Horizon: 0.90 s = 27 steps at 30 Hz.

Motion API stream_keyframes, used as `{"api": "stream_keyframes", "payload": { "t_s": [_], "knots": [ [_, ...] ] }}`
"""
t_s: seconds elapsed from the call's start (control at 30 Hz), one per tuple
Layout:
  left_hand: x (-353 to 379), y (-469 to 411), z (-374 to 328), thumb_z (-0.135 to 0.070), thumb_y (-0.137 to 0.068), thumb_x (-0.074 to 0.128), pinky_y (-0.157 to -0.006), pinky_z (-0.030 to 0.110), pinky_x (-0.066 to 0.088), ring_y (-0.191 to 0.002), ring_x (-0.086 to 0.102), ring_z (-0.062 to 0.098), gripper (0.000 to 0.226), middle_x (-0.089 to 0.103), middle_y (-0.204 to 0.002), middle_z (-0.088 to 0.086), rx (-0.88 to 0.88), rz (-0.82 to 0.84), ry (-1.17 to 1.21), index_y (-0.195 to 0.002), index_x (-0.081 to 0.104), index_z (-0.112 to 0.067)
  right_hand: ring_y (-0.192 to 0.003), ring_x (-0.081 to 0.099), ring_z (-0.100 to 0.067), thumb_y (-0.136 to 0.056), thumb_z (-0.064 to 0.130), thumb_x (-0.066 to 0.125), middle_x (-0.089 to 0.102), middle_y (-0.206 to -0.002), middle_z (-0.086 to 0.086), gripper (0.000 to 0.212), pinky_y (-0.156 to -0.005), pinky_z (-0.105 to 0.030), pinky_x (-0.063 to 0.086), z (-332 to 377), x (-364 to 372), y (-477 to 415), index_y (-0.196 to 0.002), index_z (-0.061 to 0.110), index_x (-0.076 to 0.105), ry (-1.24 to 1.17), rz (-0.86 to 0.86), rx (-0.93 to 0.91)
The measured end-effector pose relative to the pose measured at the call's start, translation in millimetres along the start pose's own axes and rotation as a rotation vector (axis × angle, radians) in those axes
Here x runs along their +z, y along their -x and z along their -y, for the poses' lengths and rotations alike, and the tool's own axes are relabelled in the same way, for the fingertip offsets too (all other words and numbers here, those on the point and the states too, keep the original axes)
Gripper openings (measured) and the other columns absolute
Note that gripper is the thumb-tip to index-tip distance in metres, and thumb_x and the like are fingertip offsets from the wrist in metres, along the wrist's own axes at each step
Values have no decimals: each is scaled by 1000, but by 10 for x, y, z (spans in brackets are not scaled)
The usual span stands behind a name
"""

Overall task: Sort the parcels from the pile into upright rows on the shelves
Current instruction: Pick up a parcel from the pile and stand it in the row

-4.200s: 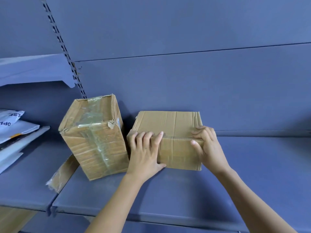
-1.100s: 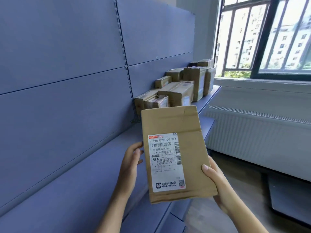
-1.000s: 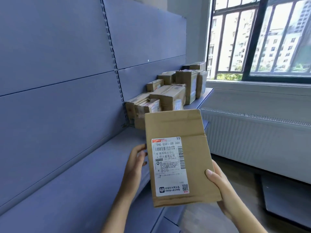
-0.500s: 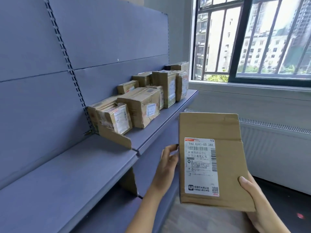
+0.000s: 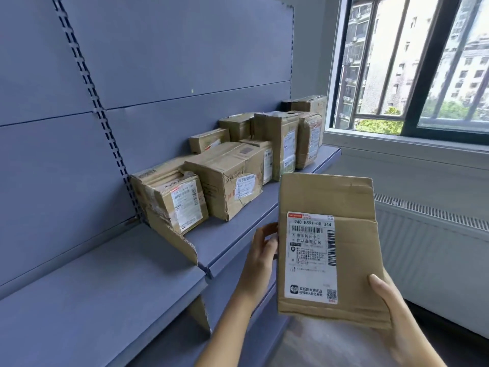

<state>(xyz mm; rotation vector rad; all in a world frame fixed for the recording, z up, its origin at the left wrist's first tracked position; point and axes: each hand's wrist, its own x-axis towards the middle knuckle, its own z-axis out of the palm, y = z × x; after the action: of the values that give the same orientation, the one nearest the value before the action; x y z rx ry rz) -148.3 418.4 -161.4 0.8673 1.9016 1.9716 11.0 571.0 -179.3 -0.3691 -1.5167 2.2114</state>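
near the camera, a flat cardboard parcel (image 5: 344, 250) stands upright in the air, label facing the viewer, off the shelf's front edge. the left hand (image 5: 260, 256) grasps its left edge; the right hand (image 5: 391, 311) grasps its lower right corner. farther left, the shelf (image 5: 225, 239) carries stacked parcels (image 5: 227, 178) running toward the far window (image 5: 412, 62).

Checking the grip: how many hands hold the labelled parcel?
2. The left hand grips the parcel at its left edge; the right hand supports its lower right corner, thumb on the front.
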Motion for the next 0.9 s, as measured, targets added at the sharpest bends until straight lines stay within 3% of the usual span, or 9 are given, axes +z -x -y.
{"api": "stream_keyframes", "payload": {
  "t_s": [0.07, 0.13, 0.27, 0.43, 0.5, 0.67, 0.77, 0.9],
  "knots": [
    [5, -272, -9, -41, -87, 37, -74, 8, 45, -94, 61, -5, 34, 63, -111, 1, 33, -36, 0, -112, 54, -25, -115, 63, -27, -67, 50, 75, 67, -124, -5, 45, -94, -45, 52, 104, 4, -282, -110, 41, 69, 27, 26, -26],
    [21, -547, -7, -46, -87, 41, -78, 10, 45, -101, 61, 3, 36, 60, -115, 8, 72, -76, 12, -112, 55, -24, -111, 66, -23, -81, 33, 62, 68, -123, -4, 29, -86, -35, 57, 186, -1, -572, -108, 42, 70, 43, 49, -49],
    [48, -1012, -27, -58, -79, 41, -84, 13, 45, -108, 58, 8, 51, 58, -118, 7, 112, -86, 14, -114, 56, -23, -93, 71, -17, -81, 27, 46, 72, -111, -4, 35, -65, -26, 58, 303, -7, -1020, -106, 34, 70, 13, 38, -51],
    [-20, -1336, -52, -59, -82, 39, -97, 29, 43, -118, 53, 9, 52, 55, -124, 4, 123, -139, 0, -119, 54, -26, -85, 72, -12, -81, 28, 45, 75, -101, 3, 35, -63, -26, 59, 416, 55, -1499, -92, 45, 74, 30, 74, -55],
    [-75, -1463, -137, -59, -80, 37, -96, 26, 41, -118, 53, 9, 52, 56, -123, 3, 147, -189, -32, -117, 54, -28, -81, 71, -9, -80, 28, 44, 75, -97, 6, 36, -60, -24, 59, 472, 94, -1711, -87, 48, 74, 29, 121, -80],
    [-250, -1704, -358, -56, -82, 36, -109, 43, 36, -125, 47, 13, 54, 53, -124, 1, 195, -360, -99, -121, 54, -23, -80, 70, -3, -94, 16, 32, 74, -92, 12, 51, -63, -18, 57, 588, 299, -2299, -91, 46, 74, 24, 287, -166],
    [-363, -1830, -478, -58, -84, 35, -111, 38, 33, -127, 45, 5, 54, 52, -129, -1, 219, -427, -132, -125, 51, -26, -82, 70, -2, -94, 14, 35, 74, -92, 13, 49, -65, -18, 57, 666, 428, -2691, -92, 45, 73, 27, 397, -205],
    [-484, -1957, -665, -54, -90, 36, -109, 35, 37, -124, 49, 5, 46, 55, -129, -4, 262, -538, -139, -124, 52, -28, -86, 67, 0, -81, 23, 43, 72, -94, 15, 39, -71, -16, 55, 804, 689, -3141, -94, 46, 72, 17, 540, -270]
  ]
}}
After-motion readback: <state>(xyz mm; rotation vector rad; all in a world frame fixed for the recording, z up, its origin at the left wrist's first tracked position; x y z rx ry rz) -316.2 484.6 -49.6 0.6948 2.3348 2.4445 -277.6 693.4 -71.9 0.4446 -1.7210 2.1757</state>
